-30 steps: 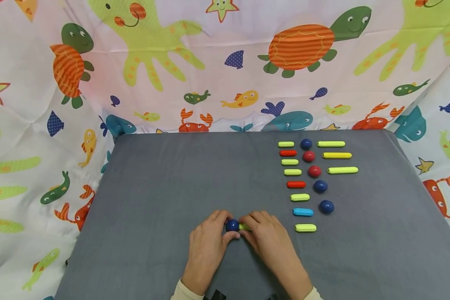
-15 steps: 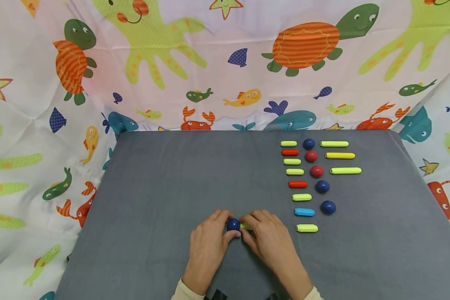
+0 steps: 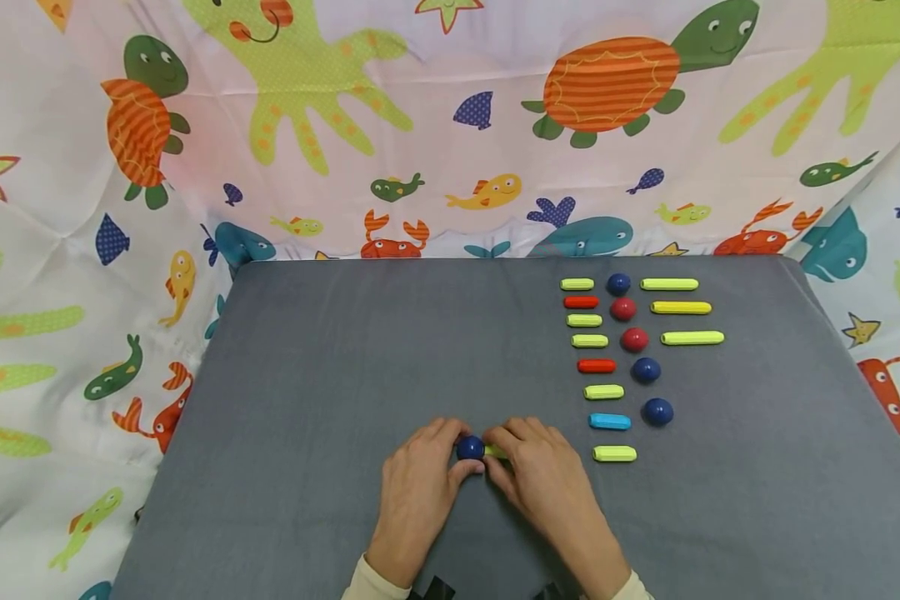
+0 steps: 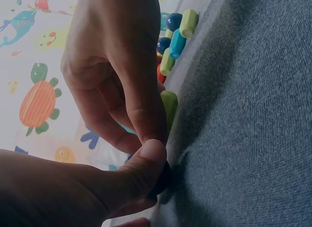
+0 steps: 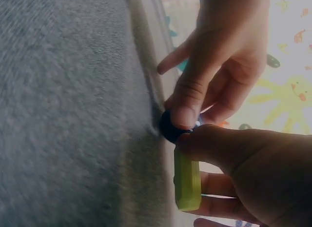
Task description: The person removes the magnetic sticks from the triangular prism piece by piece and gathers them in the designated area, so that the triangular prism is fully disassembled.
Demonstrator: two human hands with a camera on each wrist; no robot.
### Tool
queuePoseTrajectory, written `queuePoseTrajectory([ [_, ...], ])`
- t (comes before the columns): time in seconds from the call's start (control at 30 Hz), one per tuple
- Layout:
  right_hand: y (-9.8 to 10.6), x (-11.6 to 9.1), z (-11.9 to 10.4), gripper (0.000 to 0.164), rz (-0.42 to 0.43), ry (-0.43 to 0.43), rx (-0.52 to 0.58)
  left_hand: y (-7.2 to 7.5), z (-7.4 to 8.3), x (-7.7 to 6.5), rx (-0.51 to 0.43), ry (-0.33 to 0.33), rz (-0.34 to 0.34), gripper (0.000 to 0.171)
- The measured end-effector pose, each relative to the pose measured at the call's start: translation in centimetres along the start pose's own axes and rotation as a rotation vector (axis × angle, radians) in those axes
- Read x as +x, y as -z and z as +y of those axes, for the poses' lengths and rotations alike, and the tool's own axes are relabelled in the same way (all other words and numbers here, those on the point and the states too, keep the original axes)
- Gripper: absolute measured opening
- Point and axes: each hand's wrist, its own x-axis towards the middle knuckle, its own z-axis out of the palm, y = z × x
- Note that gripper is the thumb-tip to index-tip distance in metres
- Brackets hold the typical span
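Observation:
In the head view, my left hand [image 3: 418, 496] pinches a dark blue ball [image 3: 470, 448] between thumb and fingers, low over the grey cloth. My right hand [image 3: 542, 479] grips a short yellow-green stick [image 3: 496, 452], mostly covered by its fingers there. More of that stick [image 5: 187, 183] shows in the right wrist view: it is ridged, and its near end meets the ball [image 5: 169, 127]. In the left wrist view the left thumb [image 4: 153, 150] lies over the ball and hides most of it.
Right of the hands, a column of short sticks, including a blue one [image 3: 610, 421] and a red one [image 3: 596, 366], runs beside several balls, such as a red one [image 3: 634, 339]. Longer sticks [image 3: 692, 337] lie farther right. A printed curtain [image 3: 420, 125] hangs behind the grey table [image 3: 285, 400].
The head view has shifted slightly. Both hands keep the same hold on the ball and stick, almost in the same place.

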Motion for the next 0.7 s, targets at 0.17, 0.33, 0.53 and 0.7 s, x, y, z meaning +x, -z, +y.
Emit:
queuePoseTrajectory([
  [0.17,1.7,-0.6,0.1,0.018,-0.019,-0.022,-0.007,-0.1,0.1,0.1,0.017,-0.009,0.005,0.039],
  [0.33,4.1,-1.9,1.1,0.019,-0.045,-0.038,0.042,-0.2,0.1,0.1,0.022,-0.018,0.02,0.042],
  [0.53,5.8,-4.3,3.6,0.028,0.01,0.002,0.045,-0.2,0.1,0.2,0.009,-0.006,-0.004,0.042],
  [0.7,6.7,-6.2,5.5,0.038,0.026,0.007,0.032,-0.2,0.1,0.2,0.005,0.003,-0.01,0.042],
])
